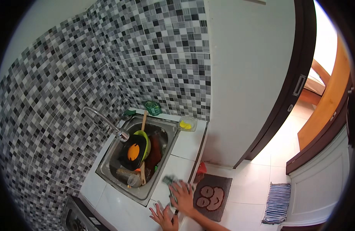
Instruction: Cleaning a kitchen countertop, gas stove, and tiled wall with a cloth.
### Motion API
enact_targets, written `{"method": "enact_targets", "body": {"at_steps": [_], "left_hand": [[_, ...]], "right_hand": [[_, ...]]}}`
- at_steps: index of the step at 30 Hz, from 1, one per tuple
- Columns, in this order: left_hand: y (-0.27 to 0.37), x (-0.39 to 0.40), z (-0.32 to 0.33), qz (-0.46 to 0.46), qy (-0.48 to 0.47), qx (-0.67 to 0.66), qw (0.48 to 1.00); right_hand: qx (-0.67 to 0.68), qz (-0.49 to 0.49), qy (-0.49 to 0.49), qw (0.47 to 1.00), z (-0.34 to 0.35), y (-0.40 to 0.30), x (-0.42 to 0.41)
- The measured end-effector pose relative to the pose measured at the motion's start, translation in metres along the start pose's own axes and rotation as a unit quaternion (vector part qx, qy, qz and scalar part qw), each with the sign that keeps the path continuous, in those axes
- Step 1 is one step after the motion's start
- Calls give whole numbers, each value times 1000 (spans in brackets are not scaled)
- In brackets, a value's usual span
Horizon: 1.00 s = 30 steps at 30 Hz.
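Note:
My right hand lies over a blurred green and white cloth on the white tiled counter, beside the sink. Part of the cloth is hidden under the palm and fingers. Low in the view, my left hand is at the counter near its front edge, fingers spread, holding nothing. Left of both hands is the stainless steel sink. In it are a black bowl-like vessel with orange inside, a lime green bowl, a clear cup and wooden-handled utensils.
A flexible metal faucet arches over the sink. A clear dish with a yellow item and a green packet stand at the back. A stove is at lower left. A grey mat lies on the floor.

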State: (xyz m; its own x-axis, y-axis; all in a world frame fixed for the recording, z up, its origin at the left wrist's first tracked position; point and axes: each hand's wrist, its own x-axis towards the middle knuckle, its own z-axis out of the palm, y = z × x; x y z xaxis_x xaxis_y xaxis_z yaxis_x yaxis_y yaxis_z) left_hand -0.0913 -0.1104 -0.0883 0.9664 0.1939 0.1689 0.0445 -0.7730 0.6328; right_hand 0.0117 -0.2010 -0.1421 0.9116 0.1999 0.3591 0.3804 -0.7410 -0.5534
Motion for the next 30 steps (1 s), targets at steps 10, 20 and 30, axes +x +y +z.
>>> {"method": "enact_targets", "body": {"at_steps": [10,20,30], "left_hand": [[10,15,17,-11,7,31,999],[11,12,19,-52,-34,152,986],[5,10,34,-28,-3,184,983]], "right_hand": [[453,302,281,790,-10,197,194],[389,293,185,854,41,67,26],[270,166,254,914,12,164,133]]}}
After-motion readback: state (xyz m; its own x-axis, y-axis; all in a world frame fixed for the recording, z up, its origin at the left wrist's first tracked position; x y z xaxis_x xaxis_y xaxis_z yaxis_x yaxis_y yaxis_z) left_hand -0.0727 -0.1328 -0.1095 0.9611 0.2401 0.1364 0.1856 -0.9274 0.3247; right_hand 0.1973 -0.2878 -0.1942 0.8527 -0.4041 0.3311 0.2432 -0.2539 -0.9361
